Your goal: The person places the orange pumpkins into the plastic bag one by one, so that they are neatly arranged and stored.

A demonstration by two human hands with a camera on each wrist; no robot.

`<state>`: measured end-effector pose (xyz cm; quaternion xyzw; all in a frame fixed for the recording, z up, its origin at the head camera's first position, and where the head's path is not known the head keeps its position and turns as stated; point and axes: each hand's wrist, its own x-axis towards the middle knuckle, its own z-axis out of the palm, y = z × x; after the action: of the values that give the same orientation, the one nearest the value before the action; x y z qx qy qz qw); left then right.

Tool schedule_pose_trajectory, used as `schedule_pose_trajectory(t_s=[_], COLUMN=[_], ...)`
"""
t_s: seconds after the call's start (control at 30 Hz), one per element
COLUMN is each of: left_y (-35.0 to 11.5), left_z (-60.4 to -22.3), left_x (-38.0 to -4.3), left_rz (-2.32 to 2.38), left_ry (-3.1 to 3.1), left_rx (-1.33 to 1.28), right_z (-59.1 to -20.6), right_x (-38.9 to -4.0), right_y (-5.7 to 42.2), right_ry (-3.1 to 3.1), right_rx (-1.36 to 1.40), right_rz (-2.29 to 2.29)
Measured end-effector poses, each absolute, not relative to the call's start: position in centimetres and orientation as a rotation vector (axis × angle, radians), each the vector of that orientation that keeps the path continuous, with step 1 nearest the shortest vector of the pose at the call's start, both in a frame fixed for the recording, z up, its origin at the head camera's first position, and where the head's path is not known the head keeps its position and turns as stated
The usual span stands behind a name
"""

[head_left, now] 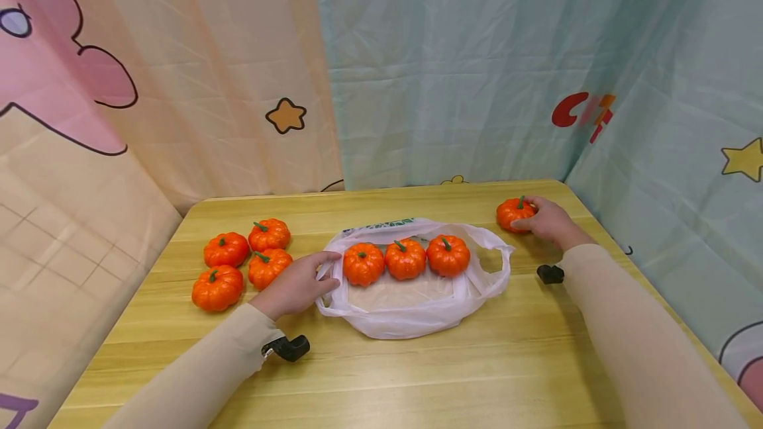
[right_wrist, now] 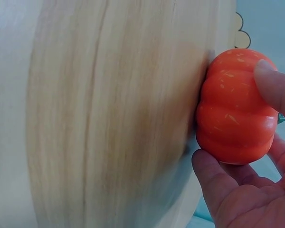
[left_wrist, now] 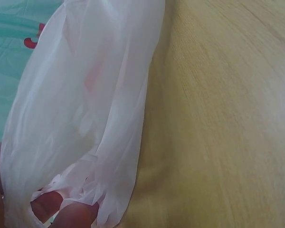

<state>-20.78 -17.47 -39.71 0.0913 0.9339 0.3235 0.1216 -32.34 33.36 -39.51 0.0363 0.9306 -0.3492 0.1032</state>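
Thumb and fingers of the right hand (head_left: 551, 222) grasp a pumpkin (head_left: 514, 216) from its three o'clock side, at two o'clock from the bag (head_left: 393, 326); whether it is off the table (head_left: 417, 376), I cannot tell. The left hand (head_left: 301, 283) grips the bag at its nine o'clock edge.

Thumb set against fingers looks a sound hold; the glossy skin could slip, so squeezing the ribs should serve better than tugging the stem (head_left: 521, 202). The left hand would do best to draw its edge outward gently, enough for a wide mouth without disturbing the three pumpkins (head_left: 405, 259) in a row within it. The loose handle (head_left: 506, 273) at three o'clock could snag a passing wrist. Four pumpkins (head_left: 218, 288) sit at nine o'clock, the nearest just beside the left hand, which calls for small movements there.
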Motion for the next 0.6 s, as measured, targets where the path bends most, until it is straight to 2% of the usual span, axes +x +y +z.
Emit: schedule_pose_trajectory(t_s=[0.4, 0.6], left_y=[-17.5, -17.6], left_z=[-39.7, -39.6], left_x=[-20.8, -20.8], left_rz=[0.948, 0.939], left_ry=[2.724, 2.727], left_rx=[0.255, 0.276], right_z=[-39.3, -37.5], right_x=[-32.3, -32.0], right_y=[33.3, 32.5], right_ry=[2.773, 2.807], right_rx=[0.081, 0.053], right_rz=[-1.001, -1.08])
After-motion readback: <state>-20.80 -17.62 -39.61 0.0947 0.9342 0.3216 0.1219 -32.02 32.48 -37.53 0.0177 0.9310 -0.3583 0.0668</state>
